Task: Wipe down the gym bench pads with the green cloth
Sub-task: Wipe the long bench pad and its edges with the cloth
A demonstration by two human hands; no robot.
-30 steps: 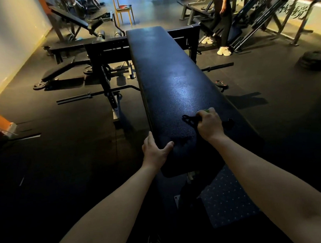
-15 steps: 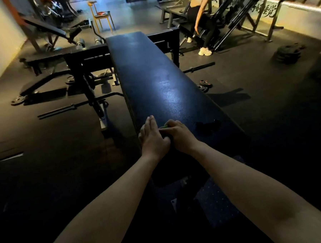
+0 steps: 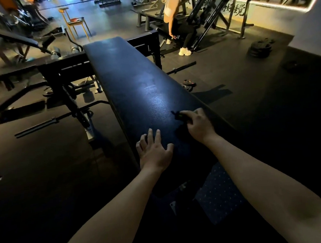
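My right hand: fingers curled round a small dark bunched thing, pressed on the pad; its colour unreadable.
My left hand: fingers spread, flat on the near left edge.
Bench pad: long axis runs straight away from me.
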